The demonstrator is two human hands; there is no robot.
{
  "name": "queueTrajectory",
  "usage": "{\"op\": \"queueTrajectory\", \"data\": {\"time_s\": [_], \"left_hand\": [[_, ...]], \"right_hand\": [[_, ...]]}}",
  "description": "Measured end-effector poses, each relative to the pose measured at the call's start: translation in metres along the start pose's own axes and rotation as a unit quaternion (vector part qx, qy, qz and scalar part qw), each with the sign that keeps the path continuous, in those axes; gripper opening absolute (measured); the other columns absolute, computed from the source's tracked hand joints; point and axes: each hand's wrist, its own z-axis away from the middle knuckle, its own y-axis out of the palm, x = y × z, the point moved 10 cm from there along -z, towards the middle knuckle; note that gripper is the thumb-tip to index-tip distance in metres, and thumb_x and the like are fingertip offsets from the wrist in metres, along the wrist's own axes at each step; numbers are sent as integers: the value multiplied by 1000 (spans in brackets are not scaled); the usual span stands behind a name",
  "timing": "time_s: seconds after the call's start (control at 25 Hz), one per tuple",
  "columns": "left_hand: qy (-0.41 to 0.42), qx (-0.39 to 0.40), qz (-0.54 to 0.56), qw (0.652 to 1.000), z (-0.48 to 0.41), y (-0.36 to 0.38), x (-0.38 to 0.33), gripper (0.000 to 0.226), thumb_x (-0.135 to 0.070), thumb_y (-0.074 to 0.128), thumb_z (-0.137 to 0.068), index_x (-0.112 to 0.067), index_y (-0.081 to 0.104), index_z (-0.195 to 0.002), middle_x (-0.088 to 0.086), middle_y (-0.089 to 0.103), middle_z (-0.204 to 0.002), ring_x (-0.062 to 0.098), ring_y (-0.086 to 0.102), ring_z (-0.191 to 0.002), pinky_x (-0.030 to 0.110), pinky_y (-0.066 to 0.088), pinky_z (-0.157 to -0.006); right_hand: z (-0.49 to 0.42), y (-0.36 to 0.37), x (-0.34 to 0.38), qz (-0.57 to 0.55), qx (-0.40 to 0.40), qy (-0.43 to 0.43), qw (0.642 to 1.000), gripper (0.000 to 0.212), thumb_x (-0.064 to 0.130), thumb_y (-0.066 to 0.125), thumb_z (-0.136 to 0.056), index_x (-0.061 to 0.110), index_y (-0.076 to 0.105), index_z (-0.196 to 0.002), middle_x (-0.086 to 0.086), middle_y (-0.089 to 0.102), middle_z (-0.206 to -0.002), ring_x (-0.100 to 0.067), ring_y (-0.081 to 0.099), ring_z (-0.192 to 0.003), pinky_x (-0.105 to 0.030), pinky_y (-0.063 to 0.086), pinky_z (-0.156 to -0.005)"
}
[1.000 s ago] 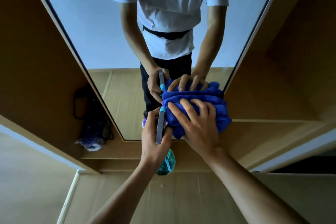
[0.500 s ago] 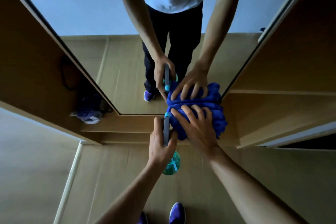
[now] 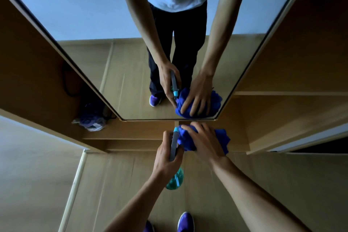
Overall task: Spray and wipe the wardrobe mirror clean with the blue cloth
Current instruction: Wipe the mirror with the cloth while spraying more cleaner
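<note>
A purple shoe [image 3: 185, 221] is seen nearest, on the floor [image 3: 113, 184]. The bottle [image 3: 174, 179] is gripped by the curled fingers of the left hand [image 3: 163, 160]. The cloth [image 3: 224, 138] is pressed under the spread, straight fingers of the right hand [image 3: 205, 143], just below the lower edge of the mirror [image 3: 84, 15].

Bunched blue cloth [image 3: 224, 137] sits just under the upright wardrobe mirror [image 3: 84, 5].

Plush blue cloth [image 3: 222, 138], glossy mirror [image 3: 90, 11], matt wood-look wardrobe [image 3: 301, 73], translucent plastic spray bottle [image 3: 174, 181].
</note>
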Motion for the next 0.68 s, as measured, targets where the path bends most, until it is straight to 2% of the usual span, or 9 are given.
{"op": "queueTrajectory", "data": {"time_s": [0.12,0.28,0.44,0.56,0.68], "left_hand": [[19,-12,11,1000,13,-14,-22,23,-16,63,-94,-17,48,-112,-2,62,-79,9,52,-61,21,44,-53],[46,-27,23,998,23,-37,-70,25,-27,61,-91,-19,52,-113,-3,68,-92,21,63,-74,41,55,-65],[96,-45,39,994,29,-63,-127,23,-18,63,-94,-18,52,-113,-4,69,-97,20,65,-81,40,55,-68],[123,-56,51,990,35,-83,-168,20,-13,62,-97,-19,52,-114,-1,69,-100,20,66,-79,43,56,-67],[150,-67,63,984,40,-103,-203,19,-11,62,-98,-19,53,-112,-7,69,-100,18,66,-82,44,58,-68]], "right_hand": [[17,-23,-1,-49,16,20,998,75,15,69,-83,31,38,-150,1,46,-143,-29,46,-125,-46,42,-102],[36,-81,13,-127,-29,36,991,83,16,73,-79,30,37,-152,4,46,-143,-23,44,-133,-42,45,-104],[46,-139,26,-179,-86,50,979,81,5,68,-78,29,40,-149,6,51,-135,-18,47,-131,-36,48,-101],[51,-185,40,-195,-125,57,971,70,4,66,-81,27,46,-144,7,53,-131,-17,49,-126,-28,44,-97],[56,-221,53,-241,-145,60,958,64,6,65,-85,30,48,-142,10,53,-131,-13,50,-126,-32,46,-103]]}}
